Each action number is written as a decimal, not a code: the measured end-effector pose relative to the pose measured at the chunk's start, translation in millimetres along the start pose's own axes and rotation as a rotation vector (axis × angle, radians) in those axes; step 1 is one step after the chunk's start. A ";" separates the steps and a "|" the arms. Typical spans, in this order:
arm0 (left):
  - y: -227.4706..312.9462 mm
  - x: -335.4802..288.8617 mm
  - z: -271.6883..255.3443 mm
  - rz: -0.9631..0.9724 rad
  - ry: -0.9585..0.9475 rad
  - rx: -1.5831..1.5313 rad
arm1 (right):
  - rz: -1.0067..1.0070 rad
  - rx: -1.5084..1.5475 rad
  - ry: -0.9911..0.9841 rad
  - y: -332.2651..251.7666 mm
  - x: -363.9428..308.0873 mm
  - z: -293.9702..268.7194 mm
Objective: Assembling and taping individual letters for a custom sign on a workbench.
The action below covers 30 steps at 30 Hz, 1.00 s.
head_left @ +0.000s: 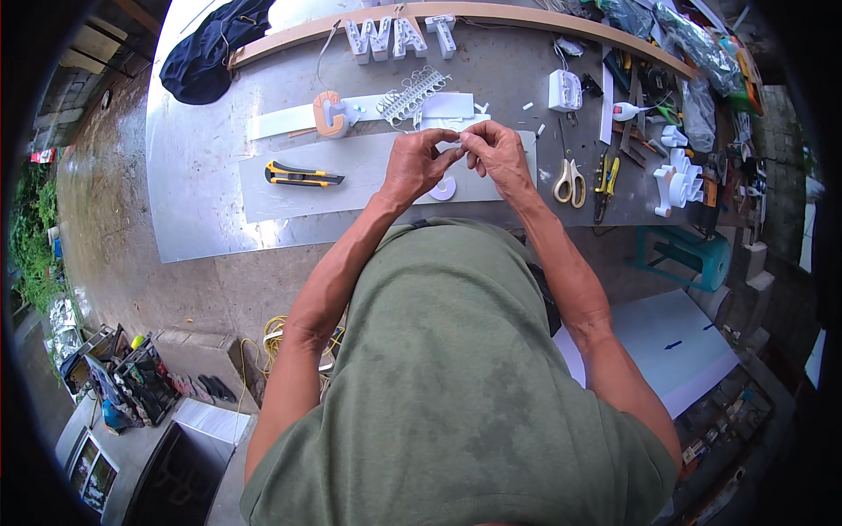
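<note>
My left hand (416,165) and my right hand (500,158) meet over the metal table, fingertips pinched together. Whatever they hold between them is too small to make out. Below my fingers lies a white round disc (441,189) on a flat grey sheet (272,198). A yellow and black utility knife (303,175) rests on that sheet, left of my hands. Just beyond my fingers are white strips (449,106) and a chain of small white modules (412,96). Beside them stands a letter-shaped piece (331,116) with an orange-tan face and white sides.
Several white letter-shaped pieces (399,37) line a long wooden strip (526,21) at the back. Dark cloth (215,51) lies far left. Scissors (569,182), yellow-handled pliers (606,181) and white curved pieces (678,186) are on the right. A green stool (699,259) stands below.
</note>
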<state>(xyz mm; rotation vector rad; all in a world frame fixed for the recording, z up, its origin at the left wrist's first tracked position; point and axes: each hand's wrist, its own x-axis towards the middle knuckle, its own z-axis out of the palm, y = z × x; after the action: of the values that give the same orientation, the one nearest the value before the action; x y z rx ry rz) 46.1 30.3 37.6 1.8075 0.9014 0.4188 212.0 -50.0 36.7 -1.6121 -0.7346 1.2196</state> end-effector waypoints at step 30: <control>42.3 -53.6 -43.9 -0.168 -0.019 -0.579 | 0.045 0.182 -0.307 -71.5 -42.6 13.6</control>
<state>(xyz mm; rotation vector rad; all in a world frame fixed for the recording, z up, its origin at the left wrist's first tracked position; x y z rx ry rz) -1.3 10.6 100.4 1.1969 0.8074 0.4935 191.0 -56.4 118.1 -1.3141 -0.7561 1.5420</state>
